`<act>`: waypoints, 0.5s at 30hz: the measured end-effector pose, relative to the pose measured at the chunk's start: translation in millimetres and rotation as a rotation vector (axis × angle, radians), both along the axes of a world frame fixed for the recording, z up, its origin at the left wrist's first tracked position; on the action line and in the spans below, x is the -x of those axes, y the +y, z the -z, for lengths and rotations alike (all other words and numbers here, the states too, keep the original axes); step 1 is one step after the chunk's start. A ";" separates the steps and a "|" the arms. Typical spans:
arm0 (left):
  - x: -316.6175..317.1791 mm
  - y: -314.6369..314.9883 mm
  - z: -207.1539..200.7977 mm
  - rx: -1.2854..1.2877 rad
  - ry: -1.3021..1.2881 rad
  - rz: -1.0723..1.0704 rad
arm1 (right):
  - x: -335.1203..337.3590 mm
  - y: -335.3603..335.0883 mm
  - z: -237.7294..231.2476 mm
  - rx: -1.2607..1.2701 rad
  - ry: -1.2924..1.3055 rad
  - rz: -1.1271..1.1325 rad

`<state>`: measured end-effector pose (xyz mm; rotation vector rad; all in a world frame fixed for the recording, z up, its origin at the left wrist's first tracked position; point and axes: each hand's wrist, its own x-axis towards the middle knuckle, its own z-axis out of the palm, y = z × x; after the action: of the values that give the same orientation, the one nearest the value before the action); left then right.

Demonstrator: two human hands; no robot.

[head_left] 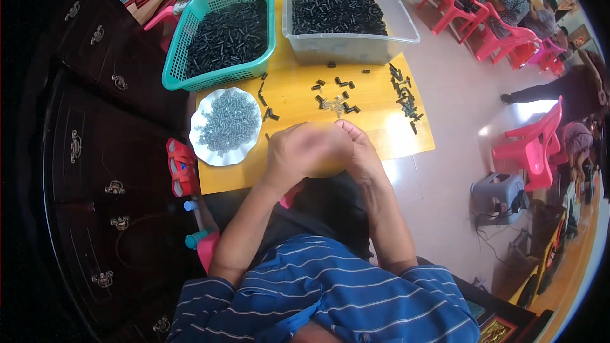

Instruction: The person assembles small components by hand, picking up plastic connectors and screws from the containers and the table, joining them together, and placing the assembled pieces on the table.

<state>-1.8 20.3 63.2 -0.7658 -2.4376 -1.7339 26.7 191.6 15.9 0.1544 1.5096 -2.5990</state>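
Observation:
My left hand (289,151) and my right hand (363,155) meet over the near edge of the yellow table, fingers curled toward each other. A blurred patch covers the space between them, so whatever they pinch is hidden. Just beyond my fingers lie small clear pieces (333,105) with several short black tube-like parts (348,108) around them. To the left of my left hand stands a white scalloped plate (196,141) heaped with small clear or silvery pieces (227,121). More black parts (405,95) form a loose cluster along the table's right side.
At the table's far side are a green basket (170,78) and a translucent bin (343,53), both filled with black parts. Dark drawers (114,152) line the left. Pink chairs (534,149), a grey stool (499,194) with cables, and other seated people are to the right.

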 end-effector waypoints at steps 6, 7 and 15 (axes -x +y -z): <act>35.9 3.5 23.9 -0.035 0.011 0.000 | 0.0 11.3 -6.7 0.322 -0.053 -0.015; 40.0 6.2 23.0 0.097 0.091 -0.039 | -0.4 12.8 -8.5 0.361 -0.074 0.027; 63.7 20.4 54.2 0.381 0.422 -0.058 | 1.9 22.4 -4.9 0.438 -0.085 0.103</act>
<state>-65.5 40.7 9.0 -0.9634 -2.4692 -0.9658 24.8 214.0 20.9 0.2961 0.8967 -2.8858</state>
